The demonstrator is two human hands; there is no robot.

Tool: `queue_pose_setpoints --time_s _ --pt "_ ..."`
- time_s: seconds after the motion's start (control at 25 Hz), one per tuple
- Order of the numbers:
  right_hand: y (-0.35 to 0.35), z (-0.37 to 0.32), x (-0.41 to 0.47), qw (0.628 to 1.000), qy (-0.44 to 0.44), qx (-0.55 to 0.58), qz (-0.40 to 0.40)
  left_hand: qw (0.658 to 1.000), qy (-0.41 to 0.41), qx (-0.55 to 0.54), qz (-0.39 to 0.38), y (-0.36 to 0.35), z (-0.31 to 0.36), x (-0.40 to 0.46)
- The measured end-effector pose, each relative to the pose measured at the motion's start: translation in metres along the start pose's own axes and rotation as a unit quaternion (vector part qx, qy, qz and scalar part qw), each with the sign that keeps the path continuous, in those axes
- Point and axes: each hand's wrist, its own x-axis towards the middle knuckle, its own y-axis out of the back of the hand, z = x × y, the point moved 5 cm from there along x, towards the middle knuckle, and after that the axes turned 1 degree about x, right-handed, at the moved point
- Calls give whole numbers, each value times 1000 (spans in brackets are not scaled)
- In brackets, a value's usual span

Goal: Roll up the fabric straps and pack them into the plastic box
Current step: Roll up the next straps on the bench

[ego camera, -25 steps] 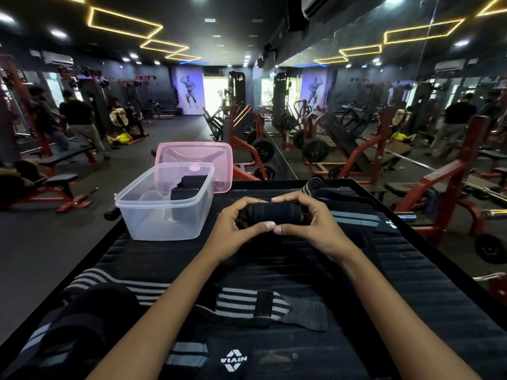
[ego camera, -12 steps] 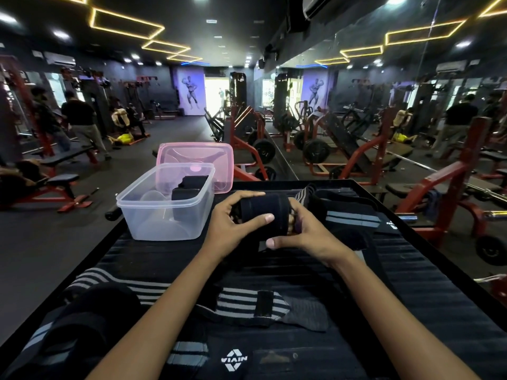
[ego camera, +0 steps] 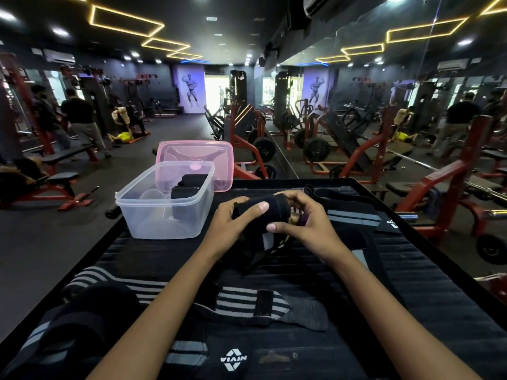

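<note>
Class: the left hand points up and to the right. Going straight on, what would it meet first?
Probably the right hand, just past the rolled strap that the left hand already grips; depth is unclear.

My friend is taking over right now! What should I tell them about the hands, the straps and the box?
Left hand and right hand both grip one black rolled strap above the black mat.
The clear plastic box stands open at the mat's far left corner; rolled straps are already inside. Its pink lid leans behind it.
Left: pack this roll, then roll the striped strap and the grey-striped strap.
</note>
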Motion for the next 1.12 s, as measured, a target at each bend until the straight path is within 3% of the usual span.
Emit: queue_pose_setpoints --time_s 0.2,0.36,0.6,0.84,0.96,1.12 --pt "9 1 0 994 -31 81 65 993 -91 24 -78 -7 8 -1" --pt "-2 0 -2 997 -35 73 -5 996 -90 -15 -12 4 13 1" --pt "-6 -1 -3 998 -23 -5 -56 996 -42 -75 29 2 11 -4" --pt "-1 4 -3 974 -54 -180 -127 993 -9 -85 85 8 2 0" --pt "8 6 0 954 -53 -278 -97 985 25 -117 127 17 -8 4" --pt "5 3 -2 947 -43 -306 -91 980 47 -133 143 22 -15 6"
